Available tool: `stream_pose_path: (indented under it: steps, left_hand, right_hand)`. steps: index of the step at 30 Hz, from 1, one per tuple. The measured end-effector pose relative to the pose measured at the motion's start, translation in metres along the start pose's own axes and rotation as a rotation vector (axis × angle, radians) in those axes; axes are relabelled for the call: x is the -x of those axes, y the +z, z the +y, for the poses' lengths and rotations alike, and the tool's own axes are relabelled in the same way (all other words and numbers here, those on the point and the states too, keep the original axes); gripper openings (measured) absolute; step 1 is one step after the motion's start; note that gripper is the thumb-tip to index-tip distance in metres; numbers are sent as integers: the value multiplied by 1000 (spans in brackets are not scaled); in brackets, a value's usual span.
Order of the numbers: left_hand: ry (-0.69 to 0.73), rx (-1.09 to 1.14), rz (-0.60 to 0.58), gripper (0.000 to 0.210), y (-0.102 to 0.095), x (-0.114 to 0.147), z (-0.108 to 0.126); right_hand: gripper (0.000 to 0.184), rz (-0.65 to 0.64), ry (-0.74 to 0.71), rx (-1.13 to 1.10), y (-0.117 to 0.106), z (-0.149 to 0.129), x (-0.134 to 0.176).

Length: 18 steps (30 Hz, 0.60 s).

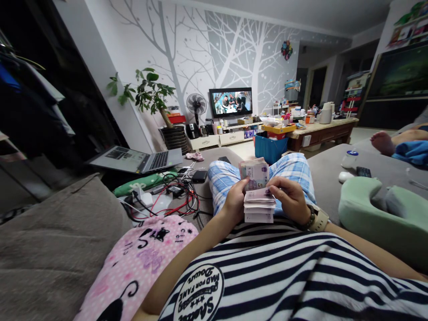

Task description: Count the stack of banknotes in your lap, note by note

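A stack of banknotes (pixel 254 171) is held over my lap, its upper part upright and its near part folded down toward me. My left hand (pixel 236 200) grips the stack from the left side, thumb across its edge. On the right, my right hand (pixel 290 199) pinches the corner of a folded-down banknote (pixel 259 195) between thumb and fingers. Several note edges show fanned below it. Behind the notes are my legs in blue checked trousers (pixel 296 169). A bracelet and a pale watch (pixel 319 218) circle my right wrist.
Left of me lie tangled cables (pixel 187 196), an open laptop (pixel 137 159) and a pink cushion (pixel 150 254). A green neck pillow (pixel 377 218), a white mouse (pixel 346 177) and a jar (pixel 349 158) lie right. Another person's foot (pixel 383 142) rests at far right.
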<state>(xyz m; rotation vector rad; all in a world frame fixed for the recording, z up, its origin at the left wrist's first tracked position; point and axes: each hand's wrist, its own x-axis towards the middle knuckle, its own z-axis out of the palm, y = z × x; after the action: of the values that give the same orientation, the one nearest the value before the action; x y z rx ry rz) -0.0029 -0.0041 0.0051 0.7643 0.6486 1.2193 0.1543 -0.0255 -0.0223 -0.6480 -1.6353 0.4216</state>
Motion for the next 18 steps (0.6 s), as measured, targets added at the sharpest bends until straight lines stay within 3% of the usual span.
stream_pose_path:
  steps: [4,10,14,18]
  left_hand:
    - [42,-24,48,20,2,0,0]
    - [-23,10,27,22,6,1,-1]
    - [-17,5,36,20,4,0,-2]
    - [27,-5,14,13,0,0,-2]
  right_hand:
    - [32,-15,-18,-27,-1,-1,-1]
    - [36,-104,-69,-84,-2,-4,-1]
    - [30,6,-18,30,2,-3,-1]
    - [38,177,71,118,6,3,-4]
